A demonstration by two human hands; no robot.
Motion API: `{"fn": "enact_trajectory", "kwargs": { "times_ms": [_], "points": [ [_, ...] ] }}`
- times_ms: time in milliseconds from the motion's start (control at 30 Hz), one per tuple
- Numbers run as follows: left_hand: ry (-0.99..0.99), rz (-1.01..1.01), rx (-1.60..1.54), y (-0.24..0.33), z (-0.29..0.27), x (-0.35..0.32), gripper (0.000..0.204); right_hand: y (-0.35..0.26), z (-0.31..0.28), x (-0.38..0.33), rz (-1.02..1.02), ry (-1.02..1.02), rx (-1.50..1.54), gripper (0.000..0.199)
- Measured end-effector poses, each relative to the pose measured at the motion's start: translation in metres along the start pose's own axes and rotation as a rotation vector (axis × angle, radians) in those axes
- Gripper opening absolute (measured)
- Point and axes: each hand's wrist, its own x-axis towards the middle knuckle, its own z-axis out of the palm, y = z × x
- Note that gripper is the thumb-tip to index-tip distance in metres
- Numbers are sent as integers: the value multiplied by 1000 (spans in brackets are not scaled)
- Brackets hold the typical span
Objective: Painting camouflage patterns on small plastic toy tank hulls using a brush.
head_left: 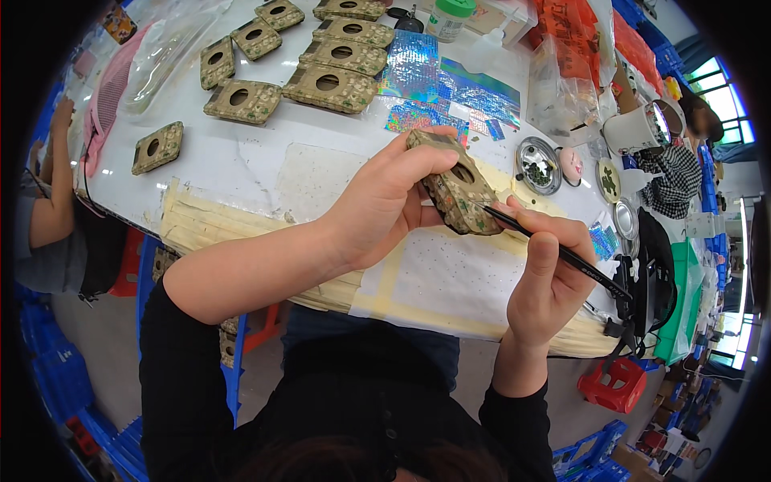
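My left hand (377, 193) is closed round a camouflage-painted model tank hull (459, 189), tilted over the table, its round hole partly behind my thumb. My right hand (550, 277) pinches slim black tweezers (580, 261); their pointed tip meets the hull's near side. Whether the tip grips a small part is too fine to see. Below both hands lies a white paper sheet (450, 281) with tiny specks, edged in yellowish tape. Right of the hull, a round metal dish (539, 186) contains small dark green pieces.
Several similar hulls (328, 87) lie at the far left. Shiny holographic sheets (408, 68) and a green-capped jar (451, 18) sit beyond my hands. A green tray (681, 301) and black bag (654, 269) are at right. Another person's arm (56, 185) shows at far left.
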Motion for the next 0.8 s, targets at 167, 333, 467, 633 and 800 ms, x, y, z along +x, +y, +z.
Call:
{"fn": "enact_trajectory", "kwargs": {
  "times_ms": [167,333,467,633,800],
  "points": [
    [0,2,-2,-1,0,1,43,2,1,0,-10,10,63,17],
    [-3,-1,-8,0,-1,0,43,2,1,0,-15,9,106,15],
    [6,-3,-17,-1,-1,1,43,3,2,0,-18,9,109,15],
    [5,-4,-15,-1,-1,1,43,3,1,0,-19,8,96,16],
    [-1,-7,-28,-1,-1,1,42,-1,2,0,-2,30,130,16]
  ]
}}
